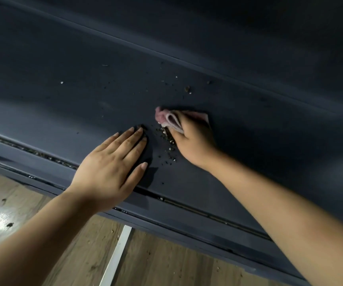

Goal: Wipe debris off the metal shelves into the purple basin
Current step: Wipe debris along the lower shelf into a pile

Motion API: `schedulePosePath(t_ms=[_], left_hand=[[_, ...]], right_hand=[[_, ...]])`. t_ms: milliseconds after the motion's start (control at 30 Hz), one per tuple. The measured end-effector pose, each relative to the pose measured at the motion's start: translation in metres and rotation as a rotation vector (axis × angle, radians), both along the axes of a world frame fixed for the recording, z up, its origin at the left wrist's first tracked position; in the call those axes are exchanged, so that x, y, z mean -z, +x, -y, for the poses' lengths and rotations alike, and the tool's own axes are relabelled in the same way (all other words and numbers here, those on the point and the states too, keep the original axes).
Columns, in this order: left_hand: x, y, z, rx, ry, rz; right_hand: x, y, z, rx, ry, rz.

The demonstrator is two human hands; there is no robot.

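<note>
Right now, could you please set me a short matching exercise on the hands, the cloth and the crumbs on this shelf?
Things:
1. left hand
2. right hand
3. pink cloth
4. debris

States:
A. scattered on the dark shelf between the two hands
B. bunched under curled fingers
C. lying flat, fingers straight, on the shelf
D. gripping something pink

Pairs: 1-C, 2-D, 3-B, 4-A
</note>
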State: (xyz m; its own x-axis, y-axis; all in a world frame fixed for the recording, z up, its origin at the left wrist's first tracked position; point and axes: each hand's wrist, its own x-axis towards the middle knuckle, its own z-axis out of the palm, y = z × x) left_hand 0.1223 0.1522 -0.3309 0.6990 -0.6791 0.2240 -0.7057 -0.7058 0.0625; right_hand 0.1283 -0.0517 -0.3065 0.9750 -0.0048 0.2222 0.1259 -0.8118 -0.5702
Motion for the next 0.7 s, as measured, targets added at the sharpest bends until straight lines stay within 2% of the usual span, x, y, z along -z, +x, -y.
schedulePosePath(t_ms=[100, 233, 333, 433, 567, 700], left_hand=[[-0.001, 0.0, 0.0, -0.003, -0.001, 0.007], [-0.002, -0.001, 0.001, -0.002, -0.014, 0.006], [-0.001, -0.001, 0.001, -0.002, -0.016, 0.009], [0.001, 0.0, 0.001, 0.002, -0.01, 0.013], [0.0, 0.0, 0.0, 0.001, 0.002, 0.005], [-0.001, -0.001, 0.0, -0.007, 0.009, 0.007]], right_hand=[[-0.003, -0.008, 0.004, -0.06, 0.043, 0.012], [-0.003, -0.017, 0.034, -0.035, -0.069, 0.142], [-0.007, -0.027, 0.078, 0.213, -0.167, 0.215], [-0.009, -0.034, 0.132, 0.558, -0.304, 0.089], [-0.004, -0.038, 0.171, 0.866, -0.145, -0.147], [-0.006, -0.021, 0.182, 0.913, -0.057, -0.177]])
